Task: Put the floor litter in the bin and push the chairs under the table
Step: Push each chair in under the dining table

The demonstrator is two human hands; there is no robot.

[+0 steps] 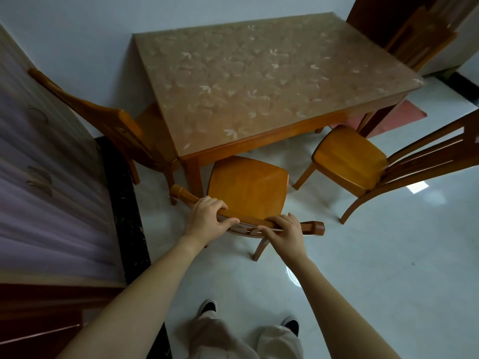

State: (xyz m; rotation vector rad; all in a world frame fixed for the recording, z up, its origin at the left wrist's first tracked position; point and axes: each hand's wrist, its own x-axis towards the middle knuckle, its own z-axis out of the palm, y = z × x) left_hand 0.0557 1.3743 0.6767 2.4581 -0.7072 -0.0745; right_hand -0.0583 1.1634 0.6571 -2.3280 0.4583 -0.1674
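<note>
Two hands grip the curved top rail of the near chair (248,187). The left hand (207,218) wraps the rail left of its middle, fingers curled over the top and thumb on the person's side. The right hand (287,231) wraps the rail right of its middle in the same manner. Both forearms reach forward from the lower edge of the view.

The near chair stands upright on the floor (388,255) and faces the surface (259,81). Its seat front lies at the near edge of the surface, just right of the near-left leg. Most of the seat sits outside that edge.

A second chair (350,159) stands to the right, turned at an angle. Its seat is clear of the surface and near the right-hand corner. A third chair (124,130) stands at the left end, seat partly beneath the surface, backrest toward a striped cabinet (39,151). A fourth chair (420,40) stands at the far right end; it is blurred, and its seat position cannot be determined.

The surface is rectangular and wooden, covered with a leaf-patterned sheet, and set against a pale wall. A red mat (404,117) lies on the floor under its right end. The floor is pale and glossy. Two dark shoes (207,307) stand on it below the hands.
</note>
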